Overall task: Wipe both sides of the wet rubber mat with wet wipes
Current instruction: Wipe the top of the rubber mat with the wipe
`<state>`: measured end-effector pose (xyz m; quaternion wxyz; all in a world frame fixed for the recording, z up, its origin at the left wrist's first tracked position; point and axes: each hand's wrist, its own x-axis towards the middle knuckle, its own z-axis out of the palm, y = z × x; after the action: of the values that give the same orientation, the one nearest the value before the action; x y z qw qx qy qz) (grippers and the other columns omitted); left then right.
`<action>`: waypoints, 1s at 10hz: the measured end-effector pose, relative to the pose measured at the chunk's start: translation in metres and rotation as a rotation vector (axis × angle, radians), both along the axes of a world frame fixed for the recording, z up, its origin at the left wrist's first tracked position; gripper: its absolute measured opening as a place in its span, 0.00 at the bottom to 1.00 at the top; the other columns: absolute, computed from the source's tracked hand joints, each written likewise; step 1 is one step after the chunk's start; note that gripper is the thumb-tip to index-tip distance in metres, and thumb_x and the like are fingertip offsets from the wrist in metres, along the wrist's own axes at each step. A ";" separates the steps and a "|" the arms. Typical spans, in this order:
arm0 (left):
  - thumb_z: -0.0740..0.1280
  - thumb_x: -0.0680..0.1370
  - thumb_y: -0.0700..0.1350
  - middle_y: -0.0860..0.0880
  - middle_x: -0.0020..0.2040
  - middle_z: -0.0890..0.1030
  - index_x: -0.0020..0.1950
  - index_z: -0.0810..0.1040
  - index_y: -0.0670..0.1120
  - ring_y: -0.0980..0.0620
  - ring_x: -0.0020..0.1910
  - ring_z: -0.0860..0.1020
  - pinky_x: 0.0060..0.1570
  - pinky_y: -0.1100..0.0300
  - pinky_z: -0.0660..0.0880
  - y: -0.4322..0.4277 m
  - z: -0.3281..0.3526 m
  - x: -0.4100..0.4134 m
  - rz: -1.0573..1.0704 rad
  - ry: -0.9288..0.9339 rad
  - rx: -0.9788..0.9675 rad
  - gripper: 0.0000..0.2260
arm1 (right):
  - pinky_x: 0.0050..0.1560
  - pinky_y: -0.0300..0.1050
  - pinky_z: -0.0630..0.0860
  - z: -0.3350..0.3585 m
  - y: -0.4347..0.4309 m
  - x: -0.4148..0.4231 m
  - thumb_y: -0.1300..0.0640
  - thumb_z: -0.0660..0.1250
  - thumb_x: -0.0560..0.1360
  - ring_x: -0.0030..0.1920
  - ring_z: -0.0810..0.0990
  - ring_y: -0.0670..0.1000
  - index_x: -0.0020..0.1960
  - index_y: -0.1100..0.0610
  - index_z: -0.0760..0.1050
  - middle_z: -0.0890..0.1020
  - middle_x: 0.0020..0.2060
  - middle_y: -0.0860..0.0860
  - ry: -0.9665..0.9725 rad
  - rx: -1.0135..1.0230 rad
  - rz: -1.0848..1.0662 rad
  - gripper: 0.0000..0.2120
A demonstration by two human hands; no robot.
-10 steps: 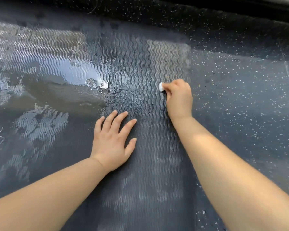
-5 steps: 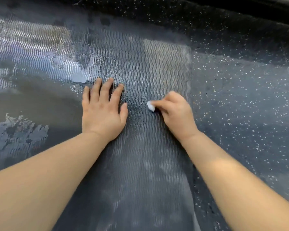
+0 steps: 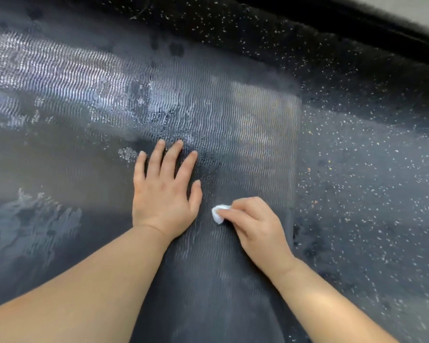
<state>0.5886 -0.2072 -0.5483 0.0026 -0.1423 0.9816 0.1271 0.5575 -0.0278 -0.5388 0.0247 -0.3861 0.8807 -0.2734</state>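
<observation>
A dark rubber mat [image 3: 245, 125] with a wavy ribbed surface lies flat across most of the view, wet and shiny on its left part. My left hand [image 3: 164, 191] rests flat on the mat with straight, spread fingers. Just to its right, my right hand [image 3: 255, 224] pinches a small wadded white wet wipe [image 3: 218, 214] and holds it against the mat. Most of the wipe is hidden inside the curled fingers.
The mat's right edge [image 3: 296, 169] runs straight from near to far. Beyond it lies a dark speckled floor [image 3: 369, 194]. A black raised rim [image 3: 357, 23] crosses the far top right. Pooled water glistens on the mat at the left [image 3: 35, 219].
My right hand has drawn the wipe toward me along the mat, from far down to near. My left hand went further away and left, then stayed flat there.
</observation>
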 end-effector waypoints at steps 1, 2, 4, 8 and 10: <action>0.54 0.75 0.53 0.42 0.69 0.71 0.67 0.74 0.46 0.38 0.70 0.65 0.69 0.39 0.56 -0.001 0.000 0.000 -0.003 -0.002 -0.006 0.24 | 0.40 0.46 0.69 0.004 -0.010 -0.051 0.63 0.63 0.75 0.36 0.75 0.56 0.43 0.60 0.83 0.79 0.35 0.57 0.103 0.035 0.151 0.10; 0.54 0.75 0.53 0.42 0.69 0.71 0.67 0.75 0.46 0.38 0.70 0.66 0.69 0.40 0.54 -0.001 0.000 0.000 -0.004 0.008 -0.012 0.24 | 0.42 0.43 0.62 0.000 -0.042 -0.137 0.66 0.65 0.72 0.39 0.77 0.58 0.43 0.59 0.84 0.78 0.36 0.59 0.193 0.094 -0.023 0.09; 0.54 0.75 0.53 0.41 0.68 0.72 0.66 0.75 0.45 0.38 0.70 0.66 0.68 0.40 0.55 0.001 -0.003 0.000 0.000 0.017 -0.020 0.24 | 0.36 0.27 0.66 0.002 -0.077 -0.219 0.60 0.65 0.72 0.36 0.71 0.35 0.43 0.60 0.78 0.75 0.35 0.40 0.099 0.096 -0.672 0.04; 0.54 0.75 0.53 0.41 0.69 0.72 0.67 0.75 0.45 0.37 0.70 0.66 0.68 0.39 0.55 -0.001 0.001 -0.001 -0.005 -0.025 -0.003 0.25 | 0.39 0.46 0.68 0.004 -0.021 -0.105 0.71 0.69 0.69 0.36 0.75 0.58 0.44 0.60 0.84 0.74 0.34 0.58 0.073 0.074 -0.190 0.10; 0.54 0.75 0.53 0.42 0.69 0.72 0.67 0.75 0.45 0.38 0.70 0.66 0.68 0.39 0.56 -0.001 0.000 -0.001 -0.010 -0.011 -0.011 0.24 | 0.39 0.23 0.60 0.001 -0.045 -0.248 0.61 0.61 0.76 0.44 0.73 0.41 0.55 0.57 0.80 0.71 0.44 0.46 -0.022 0.062 -0.719 0.12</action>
<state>0.5878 -0.2079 -0.5488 0.0080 -0.1381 0.9830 0.1210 0.3099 -0.0733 -0.5380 -0.0520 -0.0477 0.9677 -0.2421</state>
